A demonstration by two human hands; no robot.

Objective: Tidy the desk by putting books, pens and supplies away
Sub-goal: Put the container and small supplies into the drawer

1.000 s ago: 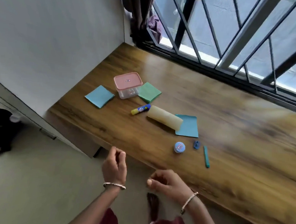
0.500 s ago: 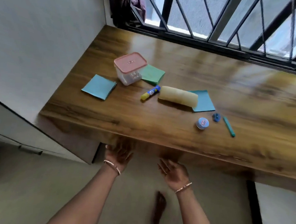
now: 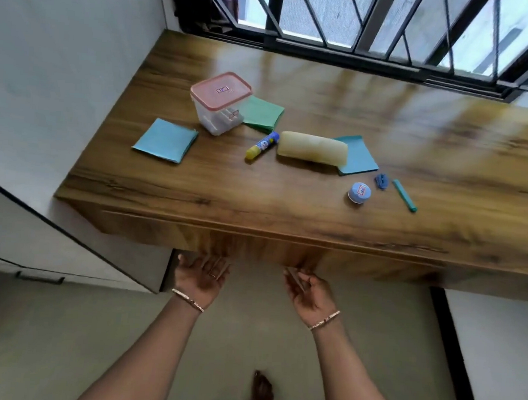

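Head view shows both hands open, palms up, holding nothing: left hand (image 3: 202,275) and right hand (image 3: 308,292) reach the bench (image 3: 287,207) front edge. Farther back lie a glue stick (image 3: 262,145), pen (image 3: 404,195) and lidded box (image 3: 221,101).

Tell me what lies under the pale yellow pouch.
The pale yellow pouch overlaps a blue paper sheet at its right end; the rest sits on the desk. Anything beneath it is hidden.

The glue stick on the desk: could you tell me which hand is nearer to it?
Left. The left hand is below the desk edge, almost straight under the glue stick; the right hand is farther off to the right.
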